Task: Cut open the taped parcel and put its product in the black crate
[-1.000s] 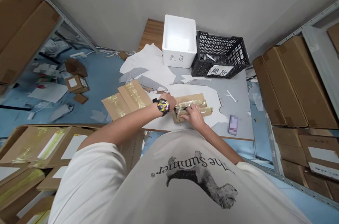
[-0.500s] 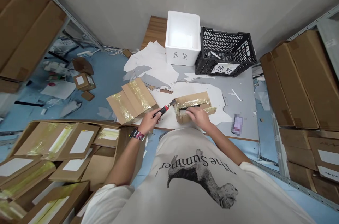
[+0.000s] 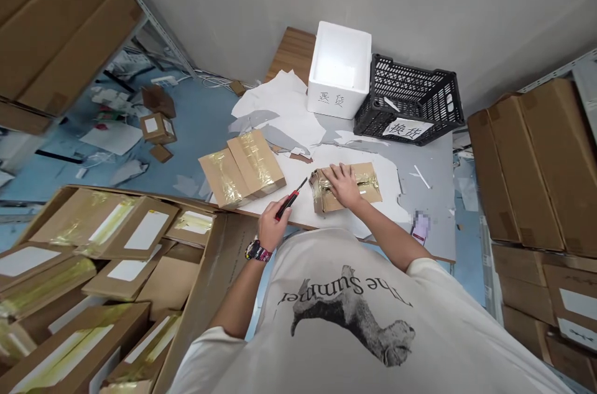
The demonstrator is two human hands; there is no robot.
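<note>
My left hand [image 3: 273,221] is closed round a red and black utility knife [image 3: 287,204], its dark blade pointing up and to the right, apart from any box. With fingers spread, my right hand [image 3: 344,185] lies flat on top of a small cardboard box [image 3: 370,186]. Yellowish tape runs across this box, and its top flaps lie folded down under the palm. Left of the knife, two taped cardboard boxes [image 3: 254,161] sit side by side on the table.
A white foam box [image 3: 332,96] and a black plastic crate [image 3: 410,99] stand at the table's back. A phone [image 3: 420,227] lies near the right front edge. At lower left is a large carton [image 3: 219,257] of taped boxes. Shelved boxes [image 3: 513,164] flank the right side.
My right hand has gone from gripping at the box's opening to lying flat on its top, and the flaps are now down. The knife has drawn back from the box's left corner.
</note>
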